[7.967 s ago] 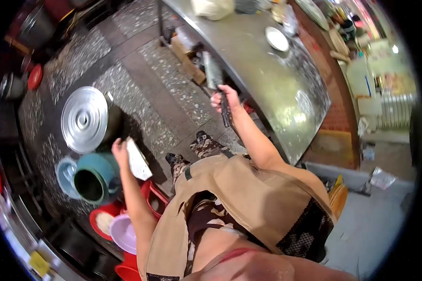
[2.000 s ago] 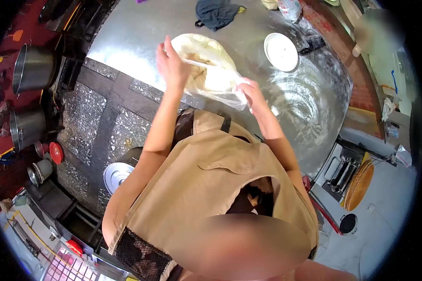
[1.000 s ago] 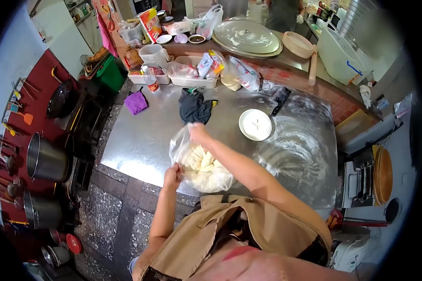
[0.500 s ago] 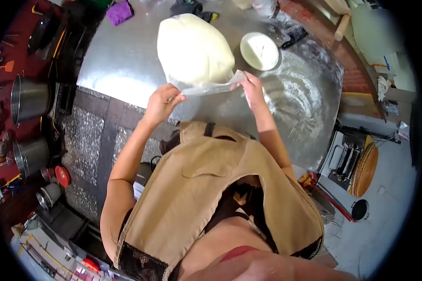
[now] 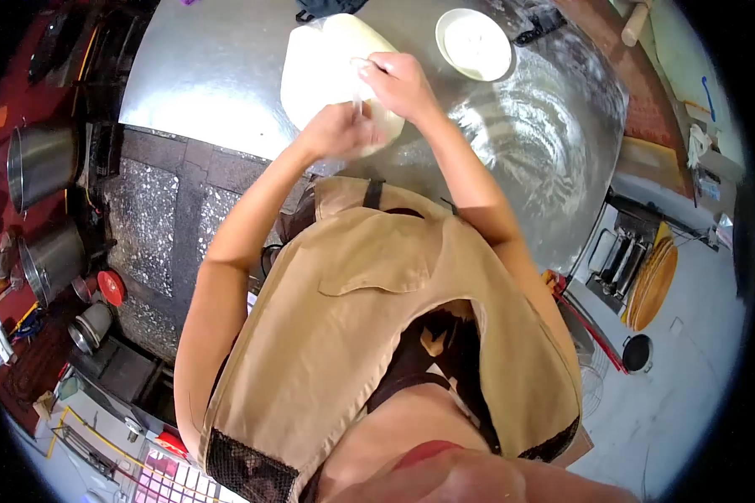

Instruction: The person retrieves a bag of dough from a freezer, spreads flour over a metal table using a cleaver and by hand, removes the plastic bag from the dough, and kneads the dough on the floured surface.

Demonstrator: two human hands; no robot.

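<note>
A bag of dough (image 5: 310, 80), pale and rounded, lies on the steel table (image 5: 201, 84) in front of me. My right hand (image 5: 401, 84) is closed on the gathered plastic at the bag's near right side. Just below and left of it, my left hand (image 5: 340, 130) is at the same twist of plastic; its fingers are smeared by motion. A white bowl (image 5: 473, 44) holding white powder stands to the right of the bag. White powder is spread over the table's right part.
A dark cloth (image 5: 331, 8) and a black-handled tool (image 5: 538, 27) lie at the table's far side. Large metal pots (image 5: 46, 165) stand at the left, near a red lid (image 5: 111, 287). At the lower right is a black pan (image 5: 637, 354). A rolling pin (image 5: 635, 25) is at the upper right.
My hands have come together at the bag's mouth, which was stretched between them half a second ago. The plastic is now bunched. The camera view has shifted, so the bowl appears higher.
</note>
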